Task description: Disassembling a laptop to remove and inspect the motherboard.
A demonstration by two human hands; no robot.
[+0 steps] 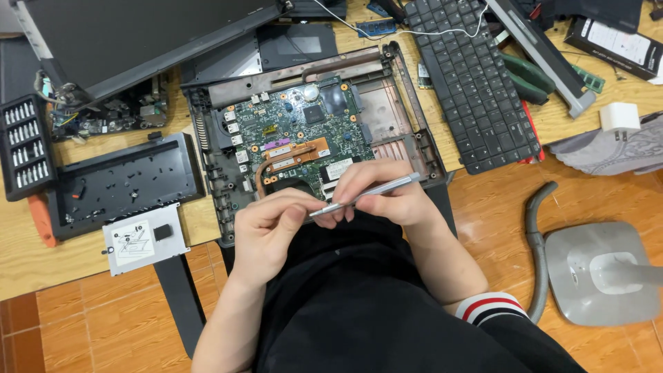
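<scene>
A bit case [25,146] full of bits sits at the table's left edge, beside a black cover [124,183] and hard drive [145,238]. The left hand [269,224] pinches the tip of a silver screwdriver [366,195]; the right hand [383,193] grips its shaft, over the near edge of the open laptop base [311,131] holding a circuit board. A keyboard [473,83] lies to the right.
</scene>
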